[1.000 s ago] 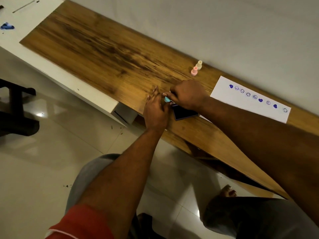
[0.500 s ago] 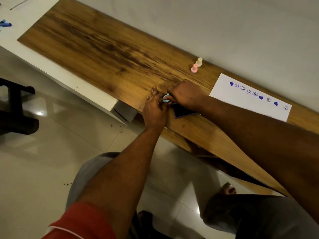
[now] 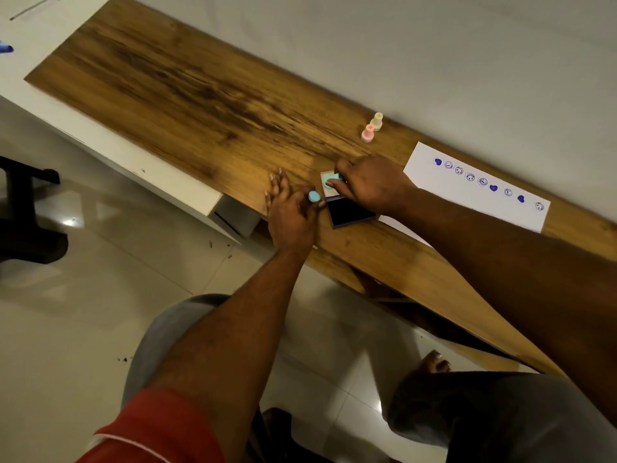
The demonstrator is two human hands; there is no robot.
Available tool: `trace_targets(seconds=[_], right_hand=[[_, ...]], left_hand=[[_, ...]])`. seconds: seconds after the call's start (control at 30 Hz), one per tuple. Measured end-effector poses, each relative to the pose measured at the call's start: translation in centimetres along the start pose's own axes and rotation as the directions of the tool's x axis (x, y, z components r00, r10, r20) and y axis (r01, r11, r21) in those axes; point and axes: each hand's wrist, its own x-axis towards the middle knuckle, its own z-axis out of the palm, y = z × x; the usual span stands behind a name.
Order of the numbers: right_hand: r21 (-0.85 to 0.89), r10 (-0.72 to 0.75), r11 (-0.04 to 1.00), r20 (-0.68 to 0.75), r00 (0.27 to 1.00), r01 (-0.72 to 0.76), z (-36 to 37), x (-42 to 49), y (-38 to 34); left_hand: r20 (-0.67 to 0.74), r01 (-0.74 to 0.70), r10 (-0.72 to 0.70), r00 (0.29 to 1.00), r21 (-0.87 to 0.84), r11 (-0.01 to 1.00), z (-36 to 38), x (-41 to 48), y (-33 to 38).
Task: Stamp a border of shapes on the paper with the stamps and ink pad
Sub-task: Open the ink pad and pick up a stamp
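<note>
A white paper (image 3: pixel 434 182) lies on the wooden table (image 3: pixel 200 95) at the right, with a row of blue hearts and smiley faces stamped along its far edge. The dark ink pad (image 3: pixel 350 213) lies open near the front edge, a pale square (image 3: pixel 324 188) just behind it. Over that square my right hand (image 3: pixel 374 185) pinches a light blue stamp (image 3: pixel 335 178). My left hand (image 3: pixel 290 212) rests left of the pad, fingers spread on the wood, with a round light blue cap (image 3: pixel 314 196) held at the thumb. A pink stamp (image 3: pixel 367 133) and a cream stamp (image 3: pixel 377 121) stand upright behind.
A grey wall (image 3: pixel 434 45) runs right behind the table. A white cabinet top (image 3: pixel 40 31) adjoins the table's left end, with a white drawer (image 3: pixel 233 215) below the front edge. A black chair base (image 3: pixel 23 222) stands on the tiled floor at left.
My hands, pressed together on the blue stamp, have drawn apart. The cap now sits in my left hand and the stamp body in my right, beside the ink pad.
</note>
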Motion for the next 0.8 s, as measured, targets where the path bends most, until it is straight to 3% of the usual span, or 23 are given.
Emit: trace_targets(seconds=[0.27, 0.47, 0.6, 0.67, 0.73, 0.8], right_hand=[[-0.024, 0.068, 0.997, -0.021, 0.997, -0.069, 0.4, -3.3, 1.2], [-0.037, 0.165, 0.986, 0.043, 0.985, -0.164, 1.0, -4.7, 1.1], [-0.079, 0.196, 0.979, 0.127, 0.972, -0.187, 0.4, -4.7, 0.4], [-0.131, 0.195, 0.973, 0.047, 0.980, -0.188, -1.0, -4.1, -0.1], [-0.125, 0.214, 0.964, -0.157, 0.964, -0.235, -3.2, -3.2, -0.5], [-0.153, 0.202, 0.947, -0.397, 0.895, -0.281, -4.5, -2.3, -0.9]], left_hand=[[0.039, -0.007, 0.005, 0.999, 0.047, 0.999, -0.5, -0.6, 0.0], [0.125, -0.353, 0.332, 0.935, 0.229, 0.907, 0.1, -1.2, 0.4], [0.158, -0.328, 0.297, 0.942, 0.236, 0.915, 0.8, -1.0, 0.6], [0.164, -0.300, 0.267, 0.950, 0.231, 0.925, 0.8, -1.0, 0.4], [0.161, -0.289, 0.257, 0.953, 0.218, 0.932, 0.8, -0.9, 0.3], [0.152, -0.279, 0.251, 0.956, 0.207, 0.938, 0.8, -0.8, 0.3]])
